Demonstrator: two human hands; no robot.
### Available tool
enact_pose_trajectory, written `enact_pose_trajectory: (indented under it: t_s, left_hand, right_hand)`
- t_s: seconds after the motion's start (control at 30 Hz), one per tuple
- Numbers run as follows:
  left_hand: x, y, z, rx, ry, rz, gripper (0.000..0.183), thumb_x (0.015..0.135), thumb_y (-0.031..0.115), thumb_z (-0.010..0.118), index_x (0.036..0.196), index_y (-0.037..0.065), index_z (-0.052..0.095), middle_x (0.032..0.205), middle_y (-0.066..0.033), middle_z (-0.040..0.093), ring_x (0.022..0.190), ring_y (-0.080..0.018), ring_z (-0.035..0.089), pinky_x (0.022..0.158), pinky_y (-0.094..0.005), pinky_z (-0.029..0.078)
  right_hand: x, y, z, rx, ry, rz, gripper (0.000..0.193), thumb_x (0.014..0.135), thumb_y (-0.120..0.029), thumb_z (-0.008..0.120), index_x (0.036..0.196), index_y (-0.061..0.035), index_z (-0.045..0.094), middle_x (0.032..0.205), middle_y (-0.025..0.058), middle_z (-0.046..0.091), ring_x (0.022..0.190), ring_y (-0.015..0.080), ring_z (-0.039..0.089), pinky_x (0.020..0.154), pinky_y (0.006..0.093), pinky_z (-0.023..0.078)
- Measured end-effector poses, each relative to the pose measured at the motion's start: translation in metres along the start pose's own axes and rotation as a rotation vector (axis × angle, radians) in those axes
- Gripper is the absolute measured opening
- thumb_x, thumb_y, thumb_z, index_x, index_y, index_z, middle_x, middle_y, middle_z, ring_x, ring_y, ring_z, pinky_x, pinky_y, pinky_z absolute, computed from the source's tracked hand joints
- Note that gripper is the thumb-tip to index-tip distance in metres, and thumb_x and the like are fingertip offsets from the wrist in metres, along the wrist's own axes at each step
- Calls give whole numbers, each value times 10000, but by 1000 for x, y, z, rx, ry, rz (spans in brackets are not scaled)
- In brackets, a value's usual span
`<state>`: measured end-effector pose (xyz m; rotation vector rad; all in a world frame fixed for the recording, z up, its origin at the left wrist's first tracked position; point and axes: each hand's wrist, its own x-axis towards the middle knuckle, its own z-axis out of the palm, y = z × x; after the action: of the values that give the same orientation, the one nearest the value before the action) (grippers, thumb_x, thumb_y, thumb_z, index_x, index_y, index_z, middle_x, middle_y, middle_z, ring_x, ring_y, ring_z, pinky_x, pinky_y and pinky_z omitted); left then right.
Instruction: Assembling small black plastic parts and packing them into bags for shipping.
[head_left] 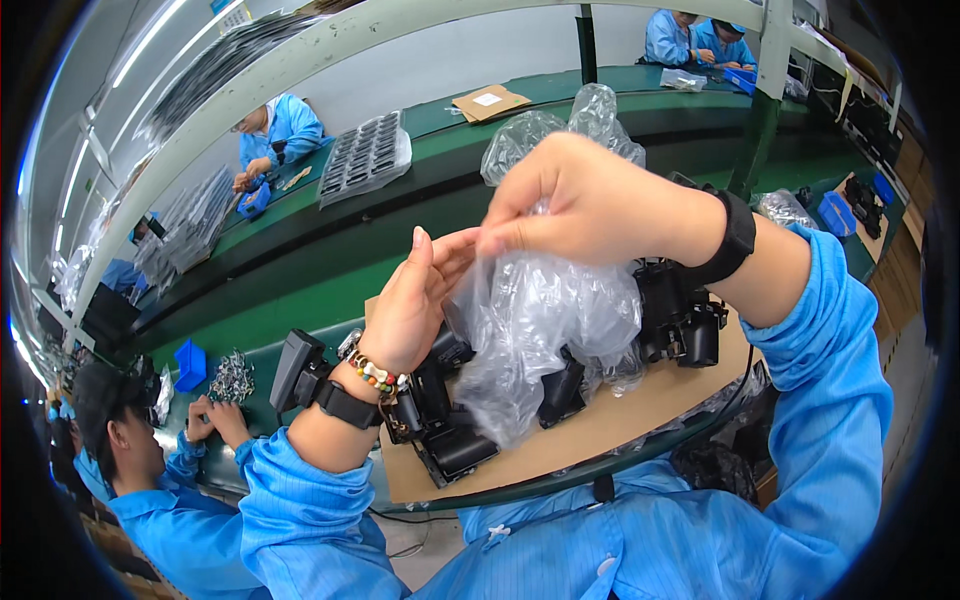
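Observation:
A crumpled clear plastic bag [550,320] hangs in front of me. Its upper edge is pinched between the thumb and fingers of my right hand [570,200]. My left hand [415,295] is beside the bag, thumb raised and fingers stretched toward my right fingertips; whether they touch the film I cannot tell. Below, black plastic housings, camera-like in shape, lie on a brown cardboard sheet [610,435]. One black housing [460,450] is under my left wrist, and another black housing [680,320] is under my right wrist. The bag hides part of the group.
More clear bags [595,115] stand behind my right hand. A tray of black parts [365,155] and a flat cardboard piece [490,102] lie on the far green bench. At left, a co-worker [130,450] handles small metal parts [232,378] by a blue bin [189,365]. A frame post [765,110] rises at right.

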<state>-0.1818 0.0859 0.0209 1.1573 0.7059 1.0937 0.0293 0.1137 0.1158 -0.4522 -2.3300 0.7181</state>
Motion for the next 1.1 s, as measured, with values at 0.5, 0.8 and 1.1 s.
enact_pose_trajectory:
  t_s: [0.5, 0.8, 1.1]
  left_hand:
    - [-1, -2, -4, 34, -29, -28, 796, 928, 610, 175, 1360, -42, 323, 1379, -151, 396, 1280, -218, 380, 1062, -356, 283]
    - [-5, -12, -30, 1066, -164, 402, 518, 984, 385, 298, 1231, -30, 486, 1276, -188, 495, 1154, -272, 482, 996, -364, 361]
    - [18, -11, -5, 1290, -194, 255, 390, 832, 234, 640, 1147, 10, 589, 1121, -168, 610, 1018, -267, 581, 886, -341, 439]
  right_hand:
    - [9, 1, -2, 16, 102, 15, 180, 802, -163, 674, 797, 17, 678, 612, 46, 598, 568, 71, 499, 539, 250, 424]
    - [-6, -6, -67, 248, 284, 88, 235, 887, -183, 601, 1035, -2, 615, 900, 34, 652, 799, 99, 636, 696, 234, 527]
    - [-151, 11, -156, 265, 411, 107, 201, 872, -89, 583, 1052, -8, 548, 1084, 119, 604, 948, 163, 598, 778, 293, 521]
